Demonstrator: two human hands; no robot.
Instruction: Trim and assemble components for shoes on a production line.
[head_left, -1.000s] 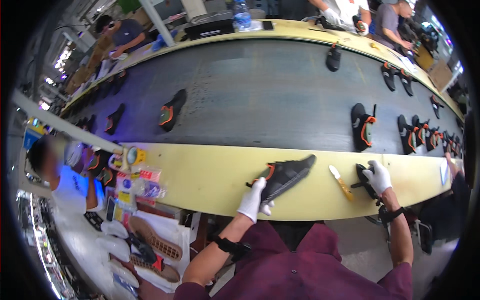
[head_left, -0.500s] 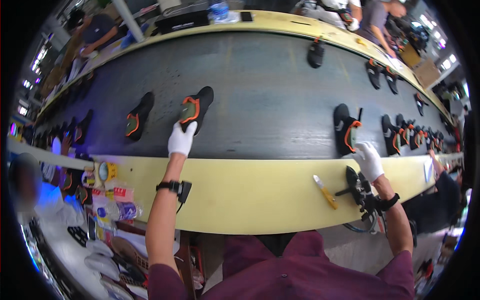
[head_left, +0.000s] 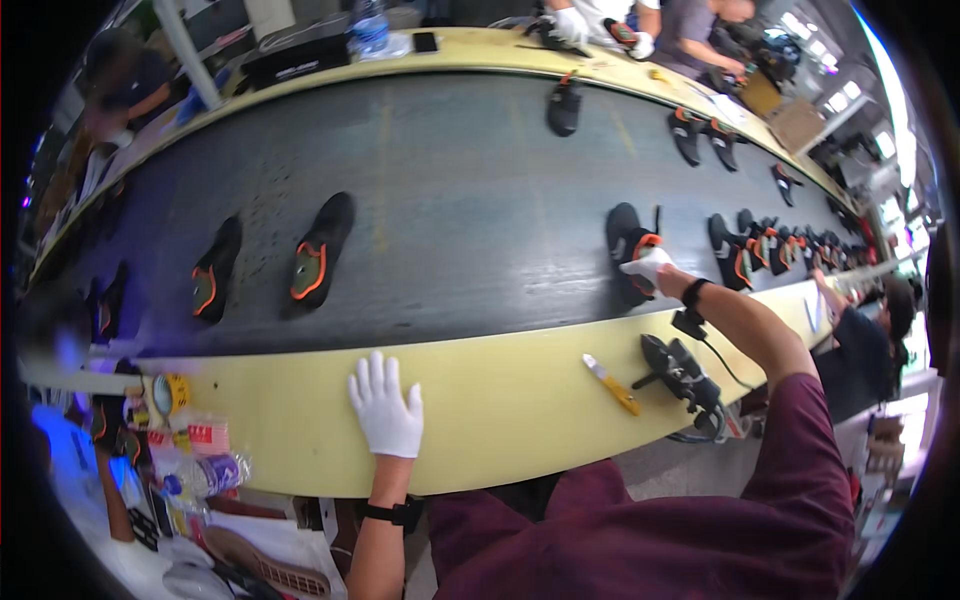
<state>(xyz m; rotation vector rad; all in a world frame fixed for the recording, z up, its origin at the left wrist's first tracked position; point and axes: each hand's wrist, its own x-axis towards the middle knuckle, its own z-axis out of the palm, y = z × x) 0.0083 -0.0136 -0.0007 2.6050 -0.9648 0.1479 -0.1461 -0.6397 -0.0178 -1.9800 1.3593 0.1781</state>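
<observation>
My left hand (head_left: 388,410), in a white glove, lies over the pale yellow tabletop (head_left: 500,400) with its fingers spread and nothing in it. Beyond it, on the dark conveyor belt (head_left: 440,220), rests a black shoe (head_left: 337,222) with an orange collar edge and green insole. Another such shoe (head_left: 228,245) lies to its left. My right hand (head_left: 650,267), also gloved, reaches over the belt and grips a black shoe (head_left: 622,228) near its orange-edged opening. Part of that shoe is hidden by the glove.
A yellow-handled knife (head_left: 618,388) and a black device with a cable (head_left: 682,370) lie on the tabletop. Tape (head_left: 170,394) and a plastic bottle (head_left: 212,474) are at left. Several shoes crowd the belt's right. Co-workers handle shoes across the belt.
My left hand has let go of its shoe and drawn back over the tabletop, fingers spread. My right hand has moved from the table edge onto the right-hand shoe. The view has shifted.
</observation>
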